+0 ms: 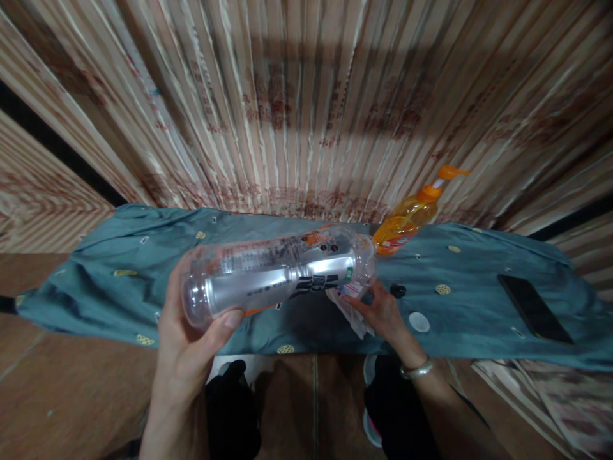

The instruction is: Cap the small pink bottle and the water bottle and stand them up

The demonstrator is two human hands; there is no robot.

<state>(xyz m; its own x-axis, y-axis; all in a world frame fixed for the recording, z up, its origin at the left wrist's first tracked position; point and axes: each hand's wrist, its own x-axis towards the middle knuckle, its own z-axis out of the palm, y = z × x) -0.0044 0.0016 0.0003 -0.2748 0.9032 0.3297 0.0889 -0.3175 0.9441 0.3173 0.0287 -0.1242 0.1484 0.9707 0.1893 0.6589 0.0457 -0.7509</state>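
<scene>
A clear plastic bottle (282,271) with a silver and orange label lies sideways in the air above the cloth, its neck toward the right. My left hand (191,338) is wrapped round its base end, thumb along the near side. Close under the neck end, my right hand (380,310) pinches a crumpled whitish tissue or wipe (352,313) against the bottle. A bracelet circles the right wrist. Part of the right fingers is hidden behind the bottle and the tissue.
An orange pump bottle (405,220) stands behind the neck end. On the green patterned cloth (96,275) lie a small black cap (397,291), a white round lid (419,322) and a dark phone (534,308). A striped curtain (306,115) hangs behind.
</scene>
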